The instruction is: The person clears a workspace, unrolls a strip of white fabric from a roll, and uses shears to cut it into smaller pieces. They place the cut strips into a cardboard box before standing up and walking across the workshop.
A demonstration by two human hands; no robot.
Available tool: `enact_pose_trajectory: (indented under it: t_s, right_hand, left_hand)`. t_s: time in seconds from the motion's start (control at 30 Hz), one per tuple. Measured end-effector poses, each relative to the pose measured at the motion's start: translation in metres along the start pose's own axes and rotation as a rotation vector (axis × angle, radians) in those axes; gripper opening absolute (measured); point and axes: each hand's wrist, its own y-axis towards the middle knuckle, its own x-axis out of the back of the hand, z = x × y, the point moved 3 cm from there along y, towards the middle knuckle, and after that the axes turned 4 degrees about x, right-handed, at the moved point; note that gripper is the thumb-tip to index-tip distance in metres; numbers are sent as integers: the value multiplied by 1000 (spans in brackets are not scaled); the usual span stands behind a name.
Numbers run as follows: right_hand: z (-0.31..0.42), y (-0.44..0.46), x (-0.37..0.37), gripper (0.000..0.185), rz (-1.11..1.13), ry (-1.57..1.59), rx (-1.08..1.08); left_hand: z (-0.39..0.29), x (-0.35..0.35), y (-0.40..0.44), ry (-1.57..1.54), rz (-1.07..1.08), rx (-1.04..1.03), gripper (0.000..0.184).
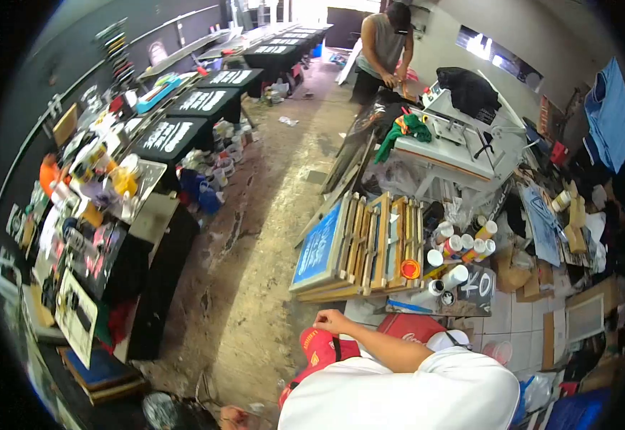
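My right hand [332,322] reaches across in front of my white shirt, its fingers closed on the upper edge of a red printed cloth [320,345]. This cloth carries yellow lettering and a dark band, and more red runs down along the shirt's left side. At the bottom edge, a small skin-toned shape [234,417] looks like part of my left hand; its fingers are not clear. Just beyond my right hand stands a row of wooden-framed printing screens [370,244], the nearest face blue with white print.
Black printed shirts [173,137] lie on boards along the left wall. Bottles and tubs crowd the left bench [156,215]. Another person [384,54] stands at the back beside a white press [456,143]. Capped containers [463,247] stand right of the screens. Scuffed floor [262,251] runs between.
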Motion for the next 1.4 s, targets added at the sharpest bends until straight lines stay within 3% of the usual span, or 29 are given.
enact_pose_trajectory:
  t_s: [0.07,0.13,0.23,0.27,0.3,0.33,0.37,0.53,0.57,0.67,0.77,0.87,0.93,0.97,1.0,1.07,1.13,1.17,1.27,1.4]
  right_hand:
    - [10,33,13,24,-38,92,-25]
    - [5,70,12,26,-44,118,-28]
    - [-10,136,11,23,-52,198,-19]
    - [-10,167,13,23,-71,214,-5]
    - [-14,200,14,24,-67,216,-72]
    - [-16,232,12,24,-64,223,-145]
    - [-25,267,10,26,-119,193,-10]
    - [2,405,34,26,-97,235,-62]
    - [10,428,43,25,-85,170,13]
    - [24,501,69,24,-58,140,105]
    - [6,564,94,28,-55,-8,34]
    - [-40,615,114,25,-204,-10,-24]
    - [-47,635,146,23,-283,22,-93]
    - [-49,642,152,22,-323,90,-153]
    - [-47,651,168,22,-357,60,-159]
    - [-38,661,196,21,-512,14,-179]
    - [-44,674,217,22,-606,75,-257]
    - [-49,682,227,23,-671,137,-314]
    - [-67,706,257,26,-735,113,-416]
    - [-99,752,294,25,-736,128,-472]
  left_hand:
    - [-106,21,26,-72,-60,32,23]
    - [-184,28,91,35,-238,-290,29]
    - [-288,-50,71,227,-387,-478,25]
    - [-311,-55,102,166,-181,-469,21]
    - [-326,-71,112,156,-184,-459,24]
    - [-340,-72,145,488,-191,-453,25]
    - [-348,-87,152,148,-218,-273,23]
    - [-409,-126,195,444,-71,-185,21]
    - [-432,-136,202,473,-46,-186,22]
    - [-514,-160,230,536,8,-217,29]
    - [-607,-193,277,587,77,-250,36]
    - [-717,-240,331,621,190,-316,43]
    - [-780,-269,385,582,367,-426,49]
    - [-802,-276,421,424,585,-577,52]
    - [-853,-315,406,710,574,-751,42]
    - [-944,-407,413,923,537,-305,36]
    - [-1014,-514,382,933,443,-274,23]
    - [-1039,-536,408,1068,605,-298,35]
    - [-1109,-635,441,1214,753,-336,44]
    - [-1150,-734,552,1190,652,-497,29]
